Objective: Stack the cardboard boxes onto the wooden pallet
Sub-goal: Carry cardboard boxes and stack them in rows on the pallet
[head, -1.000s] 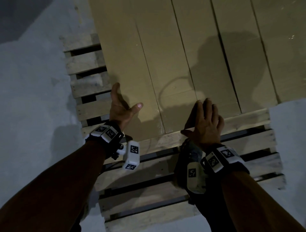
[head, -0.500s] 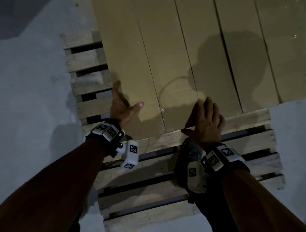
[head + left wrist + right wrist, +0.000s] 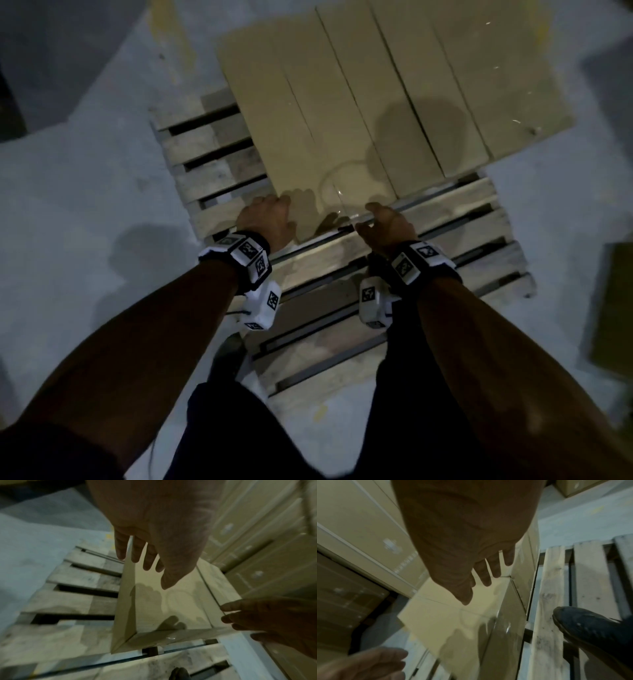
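Several long tan cardboard boxes [image 3: 359, 102] lie side by side across the far part of the wooden pallet [image 3: 212, 171]. My left hand [image 3: 265, 219] hovers over the near left corner of the leftmost box [image 3: 171, 608], fingers straight and spread, holding nothing. My right hand [image 3: 387, 222] is beside it at the same near edge, also relaxed and empty. In the left wrist view the left hand [image 3: 145, 563] casts a shadow on the box top. In the right wrist view the right hand [image 3: 486, 577] hangs above the box [image 3: 445, 615].
Bare pallet slats [image 3: 551, 601] run between me and the boxes, and my dark shoe [image 3: 590, 628] stands on them. Taller stacked cartons [image 3: 257, 547] rise beyond the pallet. Grey concrete floor [image 3: 85, 188] surrounds it. A dark flat object [image 3: 613, 308] lies at right.
Both hands have drawn back from the box tops to the near edge. The head view has risen, so more of the pallet and floor shows.
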The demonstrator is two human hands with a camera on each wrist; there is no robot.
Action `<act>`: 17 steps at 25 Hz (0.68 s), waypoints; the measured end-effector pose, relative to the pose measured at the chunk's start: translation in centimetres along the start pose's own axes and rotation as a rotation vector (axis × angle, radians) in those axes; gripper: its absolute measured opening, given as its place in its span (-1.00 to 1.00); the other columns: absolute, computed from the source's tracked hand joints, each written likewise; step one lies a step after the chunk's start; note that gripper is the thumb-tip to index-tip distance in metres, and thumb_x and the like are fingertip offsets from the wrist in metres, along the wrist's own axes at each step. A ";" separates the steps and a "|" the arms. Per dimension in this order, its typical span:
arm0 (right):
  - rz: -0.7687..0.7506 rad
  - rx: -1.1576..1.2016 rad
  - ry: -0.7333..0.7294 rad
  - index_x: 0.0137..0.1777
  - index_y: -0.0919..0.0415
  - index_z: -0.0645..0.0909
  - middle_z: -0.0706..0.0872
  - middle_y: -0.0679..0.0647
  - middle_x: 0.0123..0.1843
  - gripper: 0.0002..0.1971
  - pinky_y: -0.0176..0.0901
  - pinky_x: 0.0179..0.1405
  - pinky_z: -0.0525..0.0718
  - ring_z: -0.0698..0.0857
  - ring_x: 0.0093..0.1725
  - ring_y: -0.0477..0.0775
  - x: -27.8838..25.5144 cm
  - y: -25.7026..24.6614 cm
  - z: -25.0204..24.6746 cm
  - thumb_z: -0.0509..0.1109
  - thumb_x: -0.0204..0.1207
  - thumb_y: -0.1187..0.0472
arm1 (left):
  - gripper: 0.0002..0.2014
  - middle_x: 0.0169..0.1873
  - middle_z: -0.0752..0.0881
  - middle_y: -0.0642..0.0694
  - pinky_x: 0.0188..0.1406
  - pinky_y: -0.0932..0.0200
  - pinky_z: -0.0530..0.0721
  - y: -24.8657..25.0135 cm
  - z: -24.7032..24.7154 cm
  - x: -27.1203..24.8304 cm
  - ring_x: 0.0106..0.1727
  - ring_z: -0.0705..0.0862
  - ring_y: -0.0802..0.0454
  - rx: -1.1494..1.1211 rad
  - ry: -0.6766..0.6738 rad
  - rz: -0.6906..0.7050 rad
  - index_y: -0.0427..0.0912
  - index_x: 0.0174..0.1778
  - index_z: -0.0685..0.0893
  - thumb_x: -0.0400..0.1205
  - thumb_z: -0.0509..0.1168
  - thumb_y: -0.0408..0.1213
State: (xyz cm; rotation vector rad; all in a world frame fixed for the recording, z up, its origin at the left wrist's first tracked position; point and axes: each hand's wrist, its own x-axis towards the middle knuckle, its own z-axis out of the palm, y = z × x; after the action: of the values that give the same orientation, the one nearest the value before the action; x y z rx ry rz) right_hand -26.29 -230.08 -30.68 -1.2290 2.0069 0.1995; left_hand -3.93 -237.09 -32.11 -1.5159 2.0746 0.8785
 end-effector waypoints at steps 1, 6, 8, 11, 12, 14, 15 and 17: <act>0.001 0.011 0.009 0.60 0.07 0.41 0.54 0.20 0.56 -0.47 0.14 0.46 0.49 0.52 0.50 0.30 -2.5 -0.8 0.1 0.30 0.68 -0.09 | -0.47 0.49 0.51 -0.29 0.33 -0.13 0.57 -0.1 -0.9 -2.3 0.45 0.50 -0.31 0.051 0.038 0.057 -0.19 0.59 0.40 0.73 0.22 -0.06; 0.090 0.137 0.156 0.57 0.14 0.45 0.61 0.22 0.49 -0.48 0.15 0.44 0.54 0.60 0.42 0.29 -16.5 -4.7 1.4 0.24 0.71 -0.12 | -0.61 0.31 0.62 -0.30 0.15 -0.06 0.54 -1.8 -4.9 -14.5 0.33 0.55 -0.30 0.209 0.182 0.284 -0.25 0.38 0.55 0.72 0.18 -0.08; 0.098 0.221 0.234 0.60 0.16 0.42 0.59 0.23 0.51 -0.45 0.11 0.43 0.55 0.60 0.43 0.27 -21.7 -6.3 1.9 0.23 0.72 -0.12 | -0.57 0.37 0.58 -0.28 0.27 -0.08 0.50 -2.6 -6.0 -19.1 0.40 0.50 -0.28 0.243 0.208 0.328 -0.23 0.43 0.52 0.72 0.17 -0.06; 0.137 0.286 0.326 0.61 0.15 0.41 0.60 0.21 0.51 -0.46 0.03 0.36 0.55 0.60 0.44 0.26 -28.5 -7.5 2.3 0.24 0.73 -0.11 | -0.57 0.41 0.56 -0.25 0.34 -0.06 0.48 -2.7 -7.3 -24.4 0.41 0.49 -0.24 0.272 0.238 0.417 -0.22 0.46 0.50 0.73 0.15 -0.08; 0.156 0.309 0.352 0.61 0.15 0.41 0.60 0.20 0.51 -0.46 0.04 0.35 0.56 0.60 0.43 0.26 -30.7 -7.5 2.6 0.24 0.73 -0.12 | -0.57 0.41 0.55 -0.23 0.34 -0.05 0.47 -2.4 -7.7 -26.2 0.41 0.48 -0.23 0.285 0.241 0.451 -0.20 0.47 0.48 0.73 0.13 -0.08; 0.181 0.358 0.396 0.61 0.16 0.41 0.59 0.21 0.51 -0.45 0.07 0.34 0.61 0.61 0.41 0.27 -34.3 -7.0 3.0 0.23 0.73 -0.12 | -0.56 0.44 0.52 -0.20 0.36 -0.03 0.44 -1.5 -8.1 -29.3 0.43 0.45 -0.20 0.302 0.248 0.513 -0.19 0.50 0.45 0.74 0.12 -0.08; 0.199 0.379 0.421 0.61 0.17 0.41 0.58 0.22 0.51 -0.45 0.07 0.32 0.62 0.61 0.40 0.27 -36.2 -6.5 3.0 0.23 0.73 -0.11 | -0.56 0.46 0.51 -0.18 0.37 -0.03 0.42 -0.8 -8.3 -30.8 0.44 0.43 -0.19 0.312 0.250 0.544 -0.18 0.52 0.44 0.74 0.12 -0.09; 0.236 0.407 0.454 0.61 0.18 0.40 0.58 0.23 0.51 -0.46 0.07 0.31 0.62 0.61 0.39 0.28 -39.0 -5.3 2.8 0.23 0.74 -0.10 | -0.55 0.48 0.49 -0.16 0.39 -0.03 0.40 0.9 -8.3 -33.0 0.46 0.41 -0.18 0.322 0.258 0.586 -0.15 0.54 0.42 0.75 0.13 -0.08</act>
State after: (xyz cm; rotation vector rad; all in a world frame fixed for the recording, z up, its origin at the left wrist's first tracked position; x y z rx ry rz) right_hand -10.85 -204.31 -5.13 -0.8239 2.4248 -0.3941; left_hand 5.81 -220.26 -4.20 -0.8972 2.7577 0.5026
